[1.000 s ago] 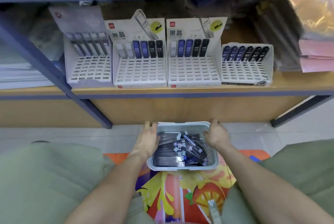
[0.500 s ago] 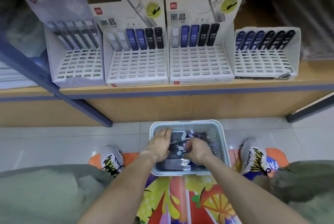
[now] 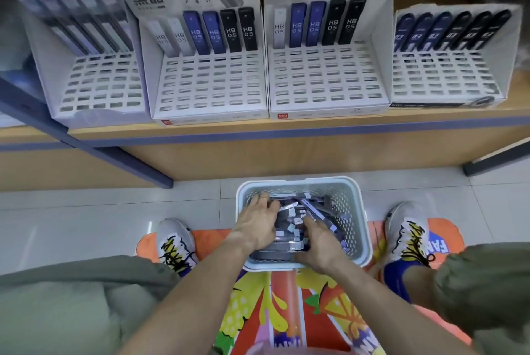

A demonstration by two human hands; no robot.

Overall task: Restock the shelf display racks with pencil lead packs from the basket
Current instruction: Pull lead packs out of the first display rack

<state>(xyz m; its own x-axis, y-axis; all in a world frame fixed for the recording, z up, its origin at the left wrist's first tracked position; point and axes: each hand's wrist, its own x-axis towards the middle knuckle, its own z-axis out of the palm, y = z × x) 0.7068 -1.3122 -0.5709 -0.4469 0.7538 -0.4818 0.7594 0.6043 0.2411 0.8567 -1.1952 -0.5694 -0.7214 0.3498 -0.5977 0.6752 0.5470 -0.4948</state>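
A pale grey perforated basket (image 3: 298, 182) sits on the floor between my feet, full of loose dark and purple pencil lead packs (image 3: 315, 205). My left hand (image 3: 258, 225) lies on the packs at the basket's left side, fingers spread. My right hand (image 3: 321, 243) reaches in from the near right, fingertips buried among the packs; whether it grips one is hidden. On the shelf above stand white slotted display racks: a leftmost rack (image 3: 97, 82), two HB 0.5 racks (image 3: 209, 85) (image 3: 324, 79) and a low right rack (image 3: 441, 76). Each has only its back row filled.
The wooden shelf edge with a blue strip (image 3: 286, 131) runs just beyond the basket. A blue slanted shelf post (image 3: 120, 154) meets the floor at left. My patterned shoes (image 3: 175, 243) (image 3: 407, 234) flank the basket on a bright fruit-print mat (image 3: 286, 311).
My hands have left the basket's rim and gone inside onto the packs. The view has moved closer to the shelf and tilted down.
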